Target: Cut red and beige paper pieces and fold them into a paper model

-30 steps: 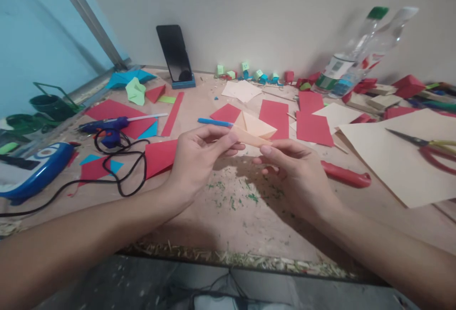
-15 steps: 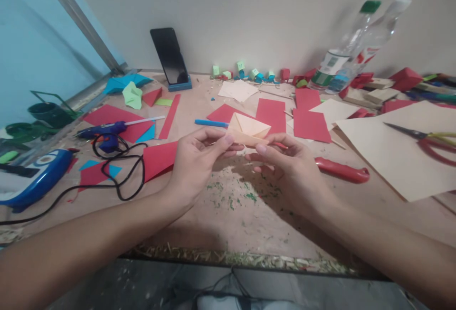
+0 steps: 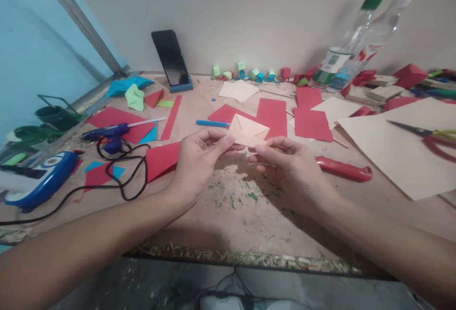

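Note:
A small piece of folded cream paper (image 3: 248,131), with creases meeting like an envelope flap, is held above the table between both hands. My left hand (image 3: 203,158) pinches its left corner, thumb on top and fingers behind. At the lower right edge, my right hand (image 3: 288,160) grips the paper between thumb and fingers. Behind the paper lie red paper pieces (image 3: 272,115) and a blue pen (image 3: 213,123), its right end hidden. A red-handled tool (image 3: 345,169) lies beside my right hand, its other end covered by the hand.
At left are a blue glue gun (image 3: 107,132) with a looped black cord and a blue-and-white dispenser (image 3: 46,177). A phone (image 3: 172,58) stands at the back. Bottles (image 3: 331,65), scissors (image 3: 427,133) and a large cream sheet (image 3: 388,158) are at right. Green shavings (image 3: 235,196) lie below my hands.
The folded paper has tilted slightly, so its front face shows more. Both hands keep their hold on it. The whole view has shifted a little.

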Action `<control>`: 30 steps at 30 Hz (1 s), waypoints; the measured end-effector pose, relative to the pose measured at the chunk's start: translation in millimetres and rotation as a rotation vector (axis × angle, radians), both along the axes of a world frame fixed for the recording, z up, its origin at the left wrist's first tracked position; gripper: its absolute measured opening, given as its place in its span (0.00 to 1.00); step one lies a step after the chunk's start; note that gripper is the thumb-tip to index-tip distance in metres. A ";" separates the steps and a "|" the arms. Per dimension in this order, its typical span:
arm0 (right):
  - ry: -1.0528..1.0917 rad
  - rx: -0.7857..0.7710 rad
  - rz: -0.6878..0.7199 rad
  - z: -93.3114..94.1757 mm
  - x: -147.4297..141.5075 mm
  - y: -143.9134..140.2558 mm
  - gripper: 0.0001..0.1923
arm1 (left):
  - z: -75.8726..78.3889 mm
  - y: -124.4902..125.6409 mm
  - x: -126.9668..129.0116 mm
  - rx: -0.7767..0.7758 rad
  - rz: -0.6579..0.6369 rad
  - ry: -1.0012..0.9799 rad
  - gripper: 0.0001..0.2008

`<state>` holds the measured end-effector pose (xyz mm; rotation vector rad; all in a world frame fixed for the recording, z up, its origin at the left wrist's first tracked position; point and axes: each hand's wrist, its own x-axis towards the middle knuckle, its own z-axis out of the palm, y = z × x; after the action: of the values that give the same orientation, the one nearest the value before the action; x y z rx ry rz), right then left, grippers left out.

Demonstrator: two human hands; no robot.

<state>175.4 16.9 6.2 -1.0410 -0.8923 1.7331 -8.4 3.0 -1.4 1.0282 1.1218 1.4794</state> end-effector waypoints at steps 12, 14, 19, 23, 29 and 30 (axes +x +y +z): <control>-0.022 0.050 0.230 -0.6 3.7 4.5 0.12 | 3.4 -3.8 0.2 0.002 -0.067 0.068 0.12; -0.032 0.059 0.217 -0.1 3.8 4.2 0.11 | 3.9 -3.0 -0.9 0.010 -0.050 0.095 0.12; -0.069 0.116 0.207 3.8 3.5 3.3 0.10 | 4.4 -1.4 -5.4 0.034 -0.079 0.141 0.10; -0.128 0.166 0.233 5.1 5.3 4.0 0.11 | 6.1 -1.1 -8.8 -0.013 -0.279 0.201 0.10; -0.172 0.194 0.306 5.6 6.2 5.7 0.09 | 2.7 -2.1 -8.2 -0.044 -0.329 0.234 0.11; -0.175 0.185 0.326 5.5 6.1 5.9 0.09 | 2.0 -2.5 -8.0 -0.043 -0.333 0.226 0.11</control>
<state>181.5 22.8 11.6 -0.9739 -1.3698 1.7986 -16.3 0.5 0.6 1.3056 1.0711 1.0906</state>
